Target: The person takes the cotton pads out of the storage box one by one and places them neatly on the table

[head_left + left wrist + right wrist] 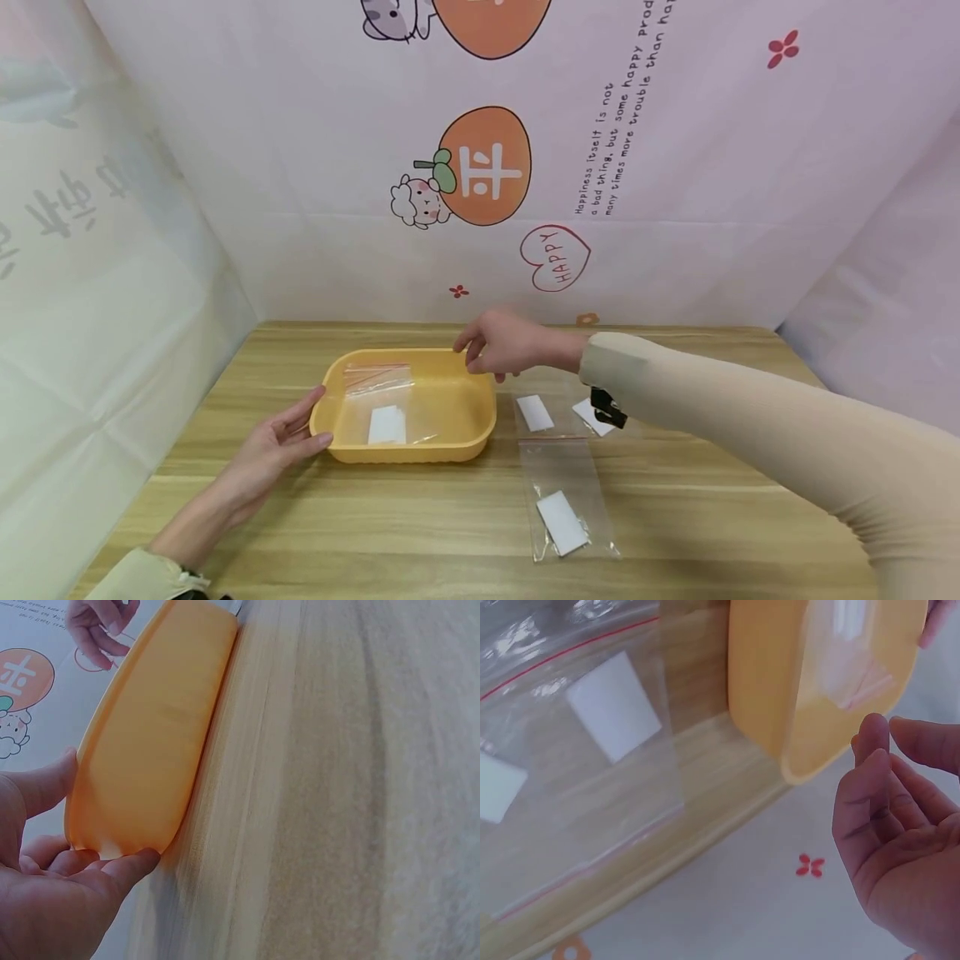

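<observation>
A yellow plastic basin (450,454) sits on the wooden table. Inside it lie clear zip bags (378,379) with white cards (387,424); how many bags are stacked cannot be told. My left hand (273,450) grips the basin's left end, its thumb and fingers spread around the outer wall. In the left wrist view, the same hand (67,877) touches the rim and lower edge. Over the basin's far right corner hovers my right hand (502,346), fingers loosely bent. In the right wrist view, nothing shows between the thumb and fingers of that hand (900,817).
Right of the basin lies a zip bag (562,467) with a white card (562,523). Behind it, more clear bagging holds two white cards (535,412), one partly covered by the right wrist strap (607,407). A printed cloth (337,208) hangs behind the table (420,533).
</observation>
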